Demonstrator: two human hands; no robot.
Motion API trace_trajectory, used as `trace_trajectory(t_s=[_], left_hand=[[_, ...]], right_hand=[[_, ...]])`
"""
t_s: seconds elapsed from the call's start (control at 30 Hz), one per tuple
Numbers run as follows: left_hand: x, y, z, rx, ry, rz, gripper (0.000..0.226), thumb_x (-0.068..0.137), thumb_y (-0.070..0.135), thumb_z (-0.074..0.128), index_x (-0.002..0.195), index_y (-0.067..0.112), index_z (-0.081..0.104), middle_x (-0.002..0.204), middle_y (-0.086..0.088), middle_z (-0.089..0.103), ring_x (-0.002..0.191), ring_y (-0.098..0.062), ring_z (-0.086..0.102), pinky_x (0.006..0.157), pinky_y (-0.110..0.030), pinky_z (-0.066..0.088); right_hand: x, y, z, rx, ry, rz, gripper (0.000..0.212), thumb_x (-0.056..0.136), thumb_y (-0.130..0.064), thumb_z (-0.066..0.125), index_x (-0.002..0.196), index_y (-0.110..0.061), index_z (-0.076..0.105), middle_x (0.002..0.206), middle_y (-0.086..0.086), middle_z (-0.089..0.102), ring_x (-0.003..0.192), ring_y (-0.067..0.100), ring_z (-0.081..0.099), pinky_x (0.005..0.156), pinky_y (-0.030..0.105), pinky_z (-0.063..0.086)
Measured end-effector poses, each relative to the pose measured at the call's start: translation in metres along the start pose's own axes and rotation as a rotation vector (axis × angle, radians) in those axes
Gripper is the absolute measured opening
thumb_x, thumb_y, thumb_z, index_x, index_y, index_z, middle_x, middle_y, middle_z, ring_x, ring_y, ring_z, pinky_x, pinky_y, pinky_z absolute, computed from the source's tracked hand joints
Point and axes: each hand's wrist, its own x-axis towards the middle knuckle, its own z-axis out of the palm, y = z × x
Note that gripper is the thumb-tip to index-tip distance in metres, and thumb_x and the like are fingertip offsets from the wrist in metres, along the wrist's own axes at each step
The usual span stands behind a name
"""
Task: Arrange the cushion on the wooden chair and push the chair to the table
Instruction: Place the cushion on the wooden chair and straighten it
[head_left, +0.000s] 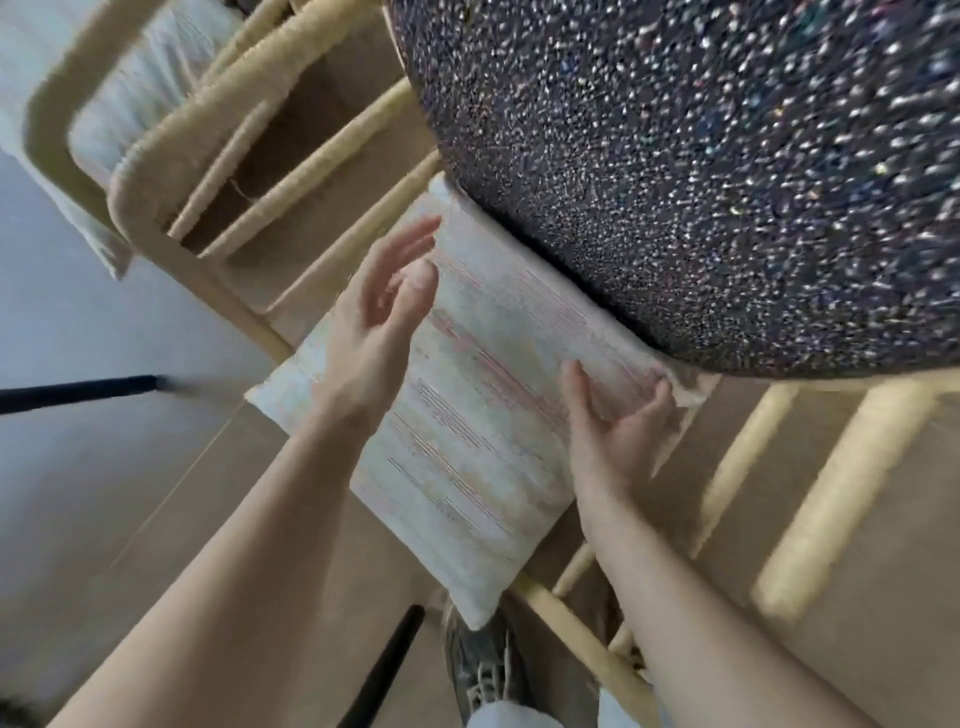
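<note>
A pale cushion with faint red stripes lies on the seat of a light wooden chair; its far edge sits under the rim of a dark speckled table. My left hand hovers over the cushion's left part, fingers straight and relaxed, holding nothing. My right hand rests at the cushion's right edge with loosely curved fingers touching the fabric near the table rim. The view is motion-blurred.
A second wooden chair with a slatted back and a pale cushion stands at upper left. Wooden rails cross at the right. A dark rod lies at left. My grey shoe is on the tan floor below.
</note>
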Motion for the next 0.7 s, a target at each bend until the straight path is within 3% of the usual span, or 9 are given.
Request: trace_trajectory(t_s=[0.07, 0.13, 0.23, 0.3, 0.37, 0.4, 0.5, 0.57, 0.7], left_hand=[[0.01, -0.04, -0.005, 0.081, -0.008, -0.008, 0.061, 0.091, 0.062, 0.06, 0.144, 0.031, 0.057, 0.142, 0.007, 0.061, 0.126, 0.0, 0.061, 0.102, -0.023, 0.053], [0.018, -0.072, -0.008, 0.182, -0.037, 0.003, 0.068, 0.086, 0.059, 0.068, 0.147, 0.033, 0.053, 0.154, -0.002, 0.052, 0.142, -0.011, 0.051, 0.122, -0.044, 0.042], [0.027, -0.093, -0.009, 0.385, -0.117, 0.014, 0.086, 0.078, 0.074, 0.073, 0.155, 0.047, 0.047, 0.175, 0.005, 0.023, 0.162, -0.007, 0.02, 0.132, -0.044, 0.022], [0.032, -0.097, -0.009, 0.504, -0.123, 0.014, 0.096, 0.073, 0.082, 0.069, 0.159, 0.05, 0.04, 0.178, 0.008, 0.014, 0.165, -0.014, 0.009, 0.132, -0.052, 0.015], [0.037, -0.099, -0.009, 0.617, -0.111, 0.013, 0.104, 0.069, 0.088, 0.065, 0.161, 0.051, 0.034, 0.178, 0.007, 0.012, 0.166, -0.022, 0.002, 0.132, -0.056, 0.008], [0.042, -0.099, -0.011, 0.664, -0.105, -0.002, 0.108, 0.067, 0.09, 0.063, 0.162, 0.052, 0.03, 0.178, 0.007, 0.011, 0.166, -0.024, 0.0, 0.132, -0.055, 0.005], [0.058, -0.103, -0.022, 0.704, -0.112, -0.085, 0.113, 0.061, 0.093, 0.062, 0.161, 0.06, 0.02, 0.177, 0.01, 0.013, 0.164, -0.022, 0.008, 0.131, -0.053, 0.011], [0.071, -0.109, -0.033, 0.63, -0.13, -0.169, 0.113, 0.056, 0.093, 0.068, 0.156, 0.068, 0.019, 0.166, 0.01, 0.03, 0.155, -0.018, 0.027, 0.125, -0.047, 0.023], [0.091, -0.111, -0.053, 0.476, -0.13, -0.408, 0.11, 0.037, 0.101, 0.074, 0.136, 0.08, 0.031, 0.12, 0.03, 0.061, 0.108, 0.0, 0.062, 0.105, -0.031, 0.043]], right_hand=[[0.005, 0.01, 0.018, -0.036, 0.074, 0.029, 0.119, 0.076, -0.067, 0.079, 0.162, -0.01, 0.019, 0.164, 0.015, 0.029, 0.148, 0.031, 0.037, 0.115, 0.044, 0.038], [0.005, 0.018, 0.03, -0.006, 0.129, 0.096, 0.125, 0.069, -0.071, 0.081, 0.162, -0.014, 0.019, 0.164, 0.013, 0.028, 0.147, 0.033, 0.039, 0.114, 0.049, 0.04], [0.003, 0.028, 0.038, 0.096, 0.196, 0.184, 0.13, 0.059, -0.076, 0.083, 0.16, -0.02, 0.024, 0.16, 0.005, 0.037, 0.137, 0.022, 0.046, 0.112, 0.044, 0.041], [0.003, 0.036, 0.043, 0.283, 0.176, 0.242, 0.121, 0.054, -0.074, 0.087, 0.152, -0.025, 0.035, 0.134, -0.012, 0.059, 0.113, 0.003, 0.059, 0.105, 0.037, 0.051], [0.007, 0.042, 0.044, 0.349, 0.154, 0.276, 0.108, 0.055, -0.074, 0.088, 0.142, -0.027, 0.045, 0.106, -0.028, 0.06, 0.092, -0.01, 0.058, 0.083, 0.025, 0.056], [0.01, 0.045, 0.044, 0.363, 0.14, 0.282, 0.105, 0.056, -0.075, 0.087, 0.141, -0.028, 0.047, 0.103, -0.029, 0.06, 0.09, -0.01, 0.059, 0.082, 0.025, 0.056], [0.015, 0.053, 0.046, 0.427, 0.079, 0.333, 0.097, 0.058, -0.078, 0.085, 0.14, -0.036, 0.052, 0.118, -0.016, 0.07, 0.109, 0.012, 0.07, 0.1, 0.046, 0.058], [0.017, 0.057, 0.044, 0.465, -0.001, 0.351, 0.088, 0.061, -0.076, 0.083, 0.138, -0.04, 0.058, 0.123, -0.008, 0.075, 0.111, 0.019, 0.074, 0.096, 0.049, 0.061], [0.021, 0.054, 0.042, 0.491, -0.14, 0.35, 0.074, 0.07, -0.07, 0.079, 0.136, -0.044, 0.06, 0.119, -0.007, 0.078, 0.104, 0.017, 0.078, 0.086, 0.046, 0.065]])
